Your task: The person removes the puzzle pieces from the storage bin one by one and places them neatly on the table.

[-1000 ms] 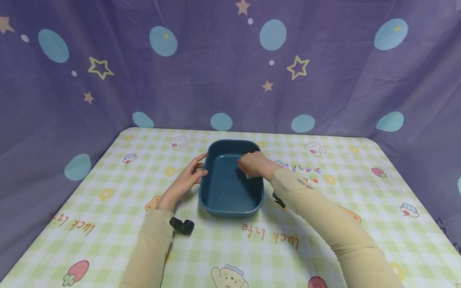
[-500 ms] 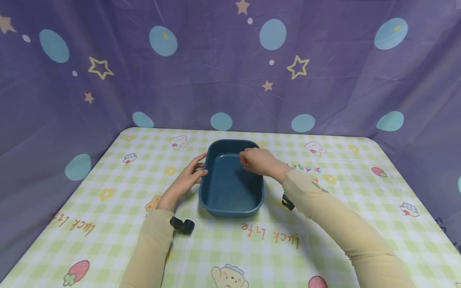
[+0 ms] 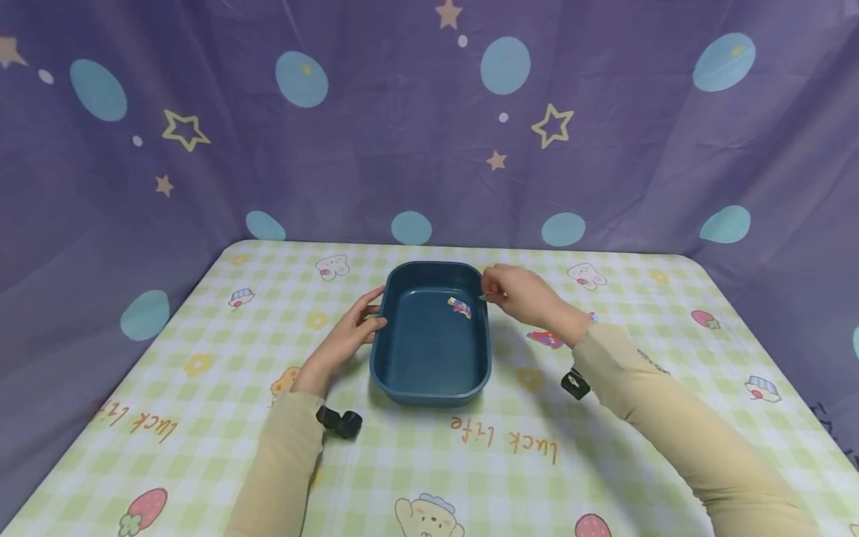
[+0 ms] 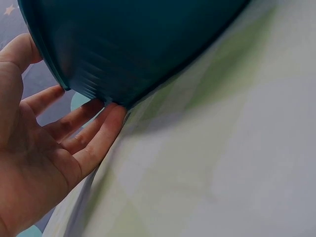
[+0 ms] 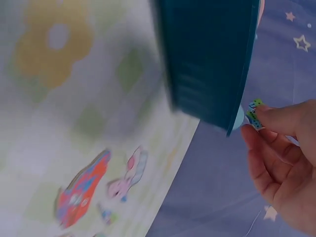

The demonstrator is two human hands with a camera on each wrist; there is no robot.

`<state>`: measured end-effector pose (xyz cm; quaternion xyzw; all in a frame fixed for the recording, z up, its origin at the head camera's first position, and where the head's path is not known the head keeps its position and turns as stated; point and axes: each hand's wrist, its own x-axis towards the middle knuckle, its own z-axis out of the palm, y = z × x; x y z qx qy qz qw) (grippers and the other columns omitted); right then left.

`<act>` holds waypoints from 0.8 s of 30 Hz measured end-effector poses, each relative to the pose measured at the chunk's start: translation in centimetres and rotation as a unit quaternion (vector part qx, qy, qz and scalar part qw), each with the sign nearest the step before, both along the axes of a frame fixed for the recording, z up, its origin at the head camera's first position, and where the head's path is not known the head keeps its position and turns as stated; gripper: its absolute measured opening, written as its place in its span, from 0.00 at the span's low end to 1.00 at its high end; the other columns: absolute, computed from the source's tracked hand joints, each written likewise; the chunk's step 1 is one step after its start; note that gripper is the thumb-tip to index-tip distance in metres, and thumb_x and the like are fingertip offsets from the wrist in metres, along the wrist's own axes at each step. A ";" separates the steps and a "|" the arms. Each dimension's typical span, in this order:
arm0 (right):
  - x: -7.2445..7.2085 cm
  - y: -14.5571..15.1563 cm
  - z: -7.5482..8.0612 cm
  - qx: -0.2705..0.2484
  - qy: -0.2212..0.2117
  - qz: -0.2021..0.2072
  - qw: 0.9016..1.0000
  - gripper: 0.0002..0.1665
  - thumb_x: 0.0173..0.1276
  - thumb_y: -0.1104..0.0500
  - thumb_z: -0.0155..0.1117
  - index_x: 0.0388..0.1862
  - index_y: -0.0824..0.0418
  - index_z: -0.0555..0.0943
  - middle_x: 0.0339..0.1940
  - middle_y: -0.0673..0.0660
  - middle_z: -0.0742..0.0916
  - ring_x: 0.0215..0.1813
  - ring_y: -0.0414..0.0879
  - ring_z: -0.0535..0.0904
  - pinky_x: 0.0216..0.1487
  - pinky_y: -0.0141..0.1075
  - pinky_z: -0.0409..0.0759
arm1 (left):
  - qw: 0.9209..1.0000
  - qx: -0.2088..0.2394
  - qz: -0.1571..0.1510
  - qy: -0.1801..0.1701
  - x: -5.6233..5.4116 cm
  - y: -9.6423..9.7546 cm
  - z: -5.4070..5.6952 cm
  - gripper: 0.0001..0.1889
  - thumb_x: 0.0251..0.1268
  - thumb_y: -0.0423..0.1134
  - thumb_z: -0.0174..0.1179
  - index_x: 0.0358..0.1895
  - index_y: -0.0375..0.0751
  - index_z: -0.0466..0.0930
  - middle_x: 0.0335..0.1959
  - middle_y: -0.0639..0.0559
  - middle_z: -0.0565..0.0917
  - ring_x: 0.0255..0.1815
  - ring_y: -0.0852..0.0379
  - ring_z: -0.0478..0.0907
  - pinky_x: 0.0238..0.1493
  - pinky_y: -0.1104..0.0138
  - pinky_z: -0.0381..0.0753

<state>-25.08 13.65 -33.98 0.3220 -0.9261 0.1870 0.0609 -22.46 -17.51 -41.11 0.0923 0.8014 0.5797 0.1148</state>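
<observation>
A dark blue-green plastic bin [image 3: 429, 350] stands on the table. Against its left wall lies my left hand [image 3: 344, 335], fingers extended; in the left wrist view the fingertips [image 4: 117, 109] touch the wall and the thumb is at the rim. My right hand [image 3: 526, 294] is at the bin's right rim, and its thumb and forefinger pinch a small, flat, green patterned piece [image 5: 254, 114]. On the bin's floor lies a small colourful cut-out piece [image 3: 460, 306]. A red and blue flat piece [image 3: 545, 339] rests on the table below the right wrist.
A pink and white flat piece [image 5: 129, 175] lies beside the red one in the right wrist view. Another small colourful piece [image 3: 593, 317] shows past the right wrist. A checked, printed cloth [image 3: 268, 462] covers the table; a purple curtain [image 3: 429, 186] hangs behind.
My right hand has moved from over the bin rightward to its right rim. The colourful piece on the bin's floor and the red piece on the table have come into sight. The left hand stays put.
</observation>
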 end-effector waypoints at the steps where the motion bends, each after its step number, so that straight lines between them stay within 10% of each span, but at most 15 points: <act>1: 0.1 0.4 0.0 -0.011 -0.005 -0.006 1.000 0.04 0.59 0.63 0.63 0.29 0.58 0.76 0.27 0.50 0.80 0.32 0.45 0.76 0.36 0.38 0.75 | 1.000 0.000 0.002 -0.003 0.0 0.0 0.0 0.31 0.67 0.41 0.48 0.70 0.62 0.49 0.65 0.41 0.61 0.61 0.45 0.65 0.54 0.53 0.72; 24: 1.9 10.6 -2.0 -0.024 -0.057 -0.131 0.989 0.04 0.62 0.65 0.58 0.35 0.62 0.79 0.34 0.59 0.85 0.38 0.53 0.80 0.41 0.47 0.76 | 1.000 0.000 0.002 -0.002 0.1 0.0 0.0 0.30 0.67 0.42 0.47 0.70 0.61 0.49 0.65 0.41 0.61 0.61 0.44 0.66 0.54 0.53 0.73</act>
